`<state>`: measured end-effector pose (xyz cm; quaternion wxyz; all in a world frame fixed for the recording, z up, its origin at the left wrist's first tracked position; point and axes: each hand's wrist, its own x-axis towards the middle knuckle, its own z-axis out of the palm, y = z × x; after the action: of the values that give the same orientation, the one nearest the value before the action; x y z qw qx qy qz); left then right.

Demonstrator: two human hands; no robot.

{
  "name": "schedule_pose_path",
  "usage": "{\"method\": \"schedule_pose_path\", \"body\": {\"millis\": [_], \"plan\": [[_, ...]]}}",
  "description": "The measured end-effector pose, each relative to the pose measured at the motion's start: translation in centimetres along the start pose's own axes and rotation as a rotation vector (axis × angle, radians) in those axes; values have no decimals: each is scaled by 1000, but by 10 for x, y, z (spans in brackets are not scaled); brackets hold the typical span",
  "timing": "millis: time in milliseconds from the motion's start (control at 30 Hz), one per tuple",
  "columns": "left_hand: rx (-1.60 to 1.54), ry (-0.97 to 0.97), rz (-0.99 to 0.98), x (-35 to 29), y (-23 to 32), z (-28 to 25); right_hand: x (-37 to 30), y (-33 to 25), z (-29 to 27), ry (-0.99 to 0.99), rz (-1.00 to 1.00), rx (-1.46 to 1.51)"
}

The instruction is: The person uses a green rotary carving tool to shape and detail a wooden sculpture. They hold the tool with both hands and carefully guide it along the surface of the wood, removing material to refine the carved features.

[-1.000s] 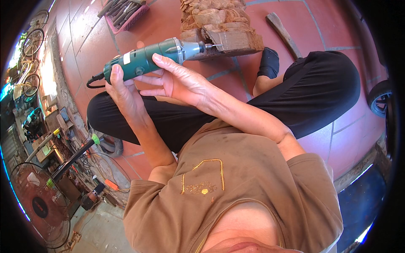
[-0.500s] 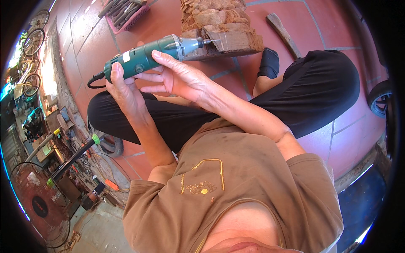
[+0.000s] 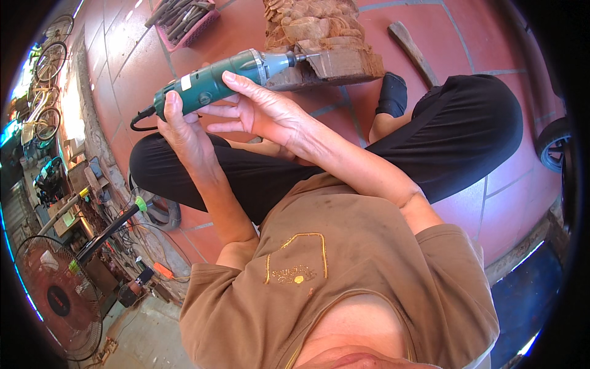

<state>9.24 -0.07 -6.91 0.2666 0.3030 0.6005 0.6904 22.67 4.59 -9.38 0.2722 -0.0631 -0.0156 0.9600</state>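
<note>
A green electric die grinder [image 3: 212, 83] with a grey nose and a thin metal bit lies across both my hands, its bit pointing right. My left hand [image 3: 186, 132] grips the rear end near the black cord, thumb on top. Under the middle of the body is my right hand [image 3: 255, 107], its thumb resting on the casing and its other fingers spread below. Beyond the tool stands a carved wooden block [image 3: 326, 55], brown and rough, with layered shapes on top. The bit's tip appears in front of the block; whether they touch I cannot tell.
A pink basket [image 3: 195, 32] full of carving tools stands at the far left. On the red tiles lies a wooden mallet or handle [image 3: 413, 54], right of the block. A standing fan [image 3: 58, 301] and tangled cables are at the left. A wheel [image 3: 553, 144] stands far right.
The die grinder's rear end has shifted very slightly right with my left hand. Otherwise my grip and the things around look the same.
</note>
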Motion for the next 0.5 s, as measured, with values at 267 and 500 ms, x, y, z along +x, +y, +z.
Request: {"method": "schedule_pose_path", "body": {"millis": [267,500], "plan": [[39,-30,13,1,-3,-3,1,-2,0,13,4,-13],[50,-32,16,2,-6,-5,1,-3,-2,13,5,-29]]}}
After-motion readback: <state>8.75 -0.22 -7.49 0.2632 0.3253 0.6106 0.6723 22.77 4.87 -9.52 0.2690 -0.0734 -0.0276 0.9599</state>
